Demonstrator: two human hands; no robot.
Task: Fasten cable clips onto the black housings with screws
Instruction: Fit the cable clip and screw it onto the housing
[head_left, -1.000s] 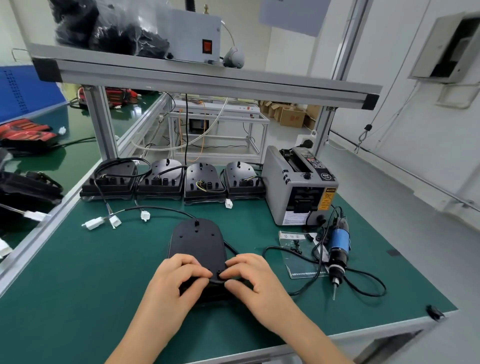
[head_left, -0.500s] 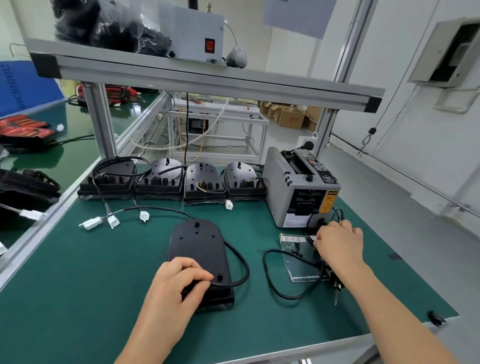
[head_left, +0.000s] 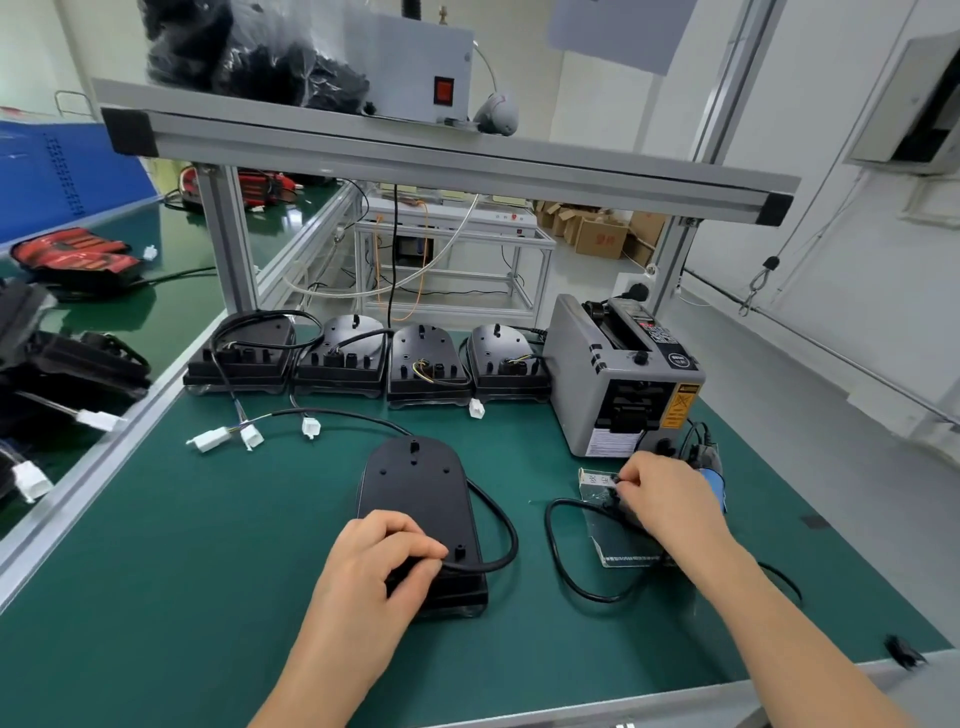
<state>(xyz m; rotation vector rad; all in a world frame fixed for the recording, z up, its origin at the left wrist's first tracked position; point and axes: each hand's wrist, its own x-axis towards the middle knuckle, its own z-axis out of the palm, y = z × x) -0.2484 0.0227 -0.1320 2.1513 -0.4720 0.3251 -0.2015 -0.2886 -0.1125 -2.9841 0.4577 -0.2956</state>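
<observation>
A black housing (head_left: 415, 493) lies flat on the green mat in front of me. Its black cable (head_left: 506, 525) loops out to the right from the near end. My left hand (head_left: 384, 561) grips that near end, fingers curled over it where the cable leaves. My right hand (head_left: 665, 499) is over a clear plastic bag (head_left: 621, 548) of small parts, right of the housing. Its fingertips pinch a small dark piece at the bag's top; I cannot tell whether it is a clip or a screw. A blue electric screwdriver (head_left: 712, 480) lies mostly hidden behind that hand.
Several more black housings (head_left: 426, 364) stand in a row at the back, with white connectors (head_left: 208, 439) trailing on the mat. A grey tape dispenser (head_left: 623, 374) is at the back right. The screwdriver's cord (head_left: 558, 561) curls between housing and bag. A shelf beam (head_left: 441, 161) runs overhead.
My right hand left the housing and moved right to the bag, where its fingers have now closed on a small piece. My left hand stayed on the housing's near end.
</observation>
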